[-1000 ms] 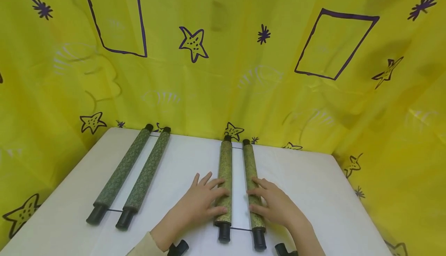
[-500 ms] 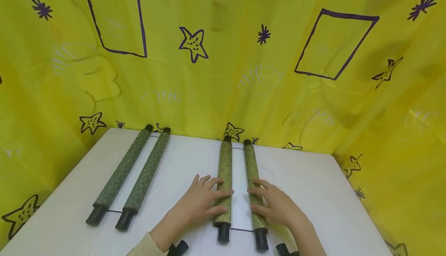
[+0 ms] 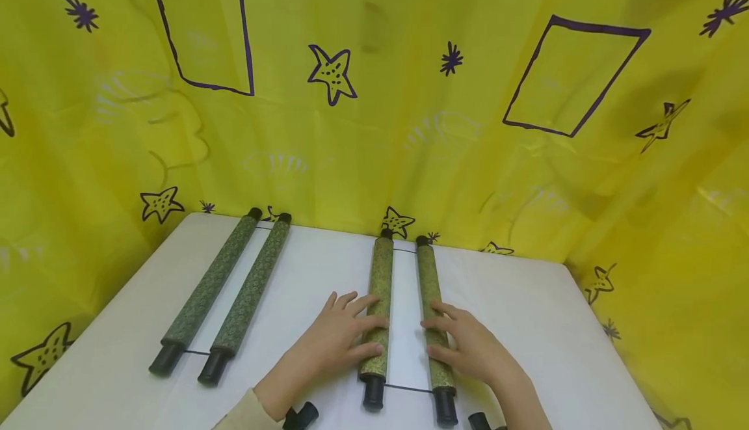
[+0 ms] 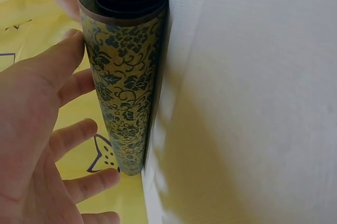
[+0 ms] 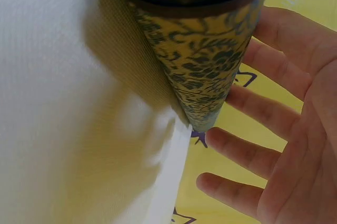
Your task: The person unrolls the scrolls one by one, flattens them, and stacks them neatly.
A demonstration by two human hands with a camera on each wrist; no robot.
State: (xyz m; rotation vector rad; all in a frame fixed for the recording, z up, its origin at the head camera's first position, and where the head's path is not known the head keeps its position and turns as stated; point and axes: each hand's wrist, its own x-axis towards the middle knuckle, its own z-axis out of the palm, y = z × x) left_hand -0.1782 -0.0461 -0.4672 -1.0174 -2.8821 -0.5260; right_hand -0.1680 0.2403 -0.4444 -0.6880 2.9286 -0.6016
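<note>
- Head view, count: I see four rolls on the table [image 3: 515,313]. Two green rolls [image 3: 253,283] lie at the left. Nearer the middle lie the left olive roll [image 3: 381,274] and the right olive roll [image 3: 429,277], apart, with a thin dark line between them at each end.
- Head view, hands: the left hand [image 3: 338,335] reaches over the left olive roll, and the right hand [image 3: 473,345] over the right olive roll. Both have their fingers spread, resting on the rolls.
- Head view, place: the table has a white top. Behind it hangs a yellow curtain [image 3: 351,157] with dark stars and frames.
- Left wrist view: one leaf-patterned roll is seen; the thumb touches it, and the lower fingers stand apart from each other.
- Right wrist view: one roll again; the fingers are spread, and shadows fall on the white surface.
</note>
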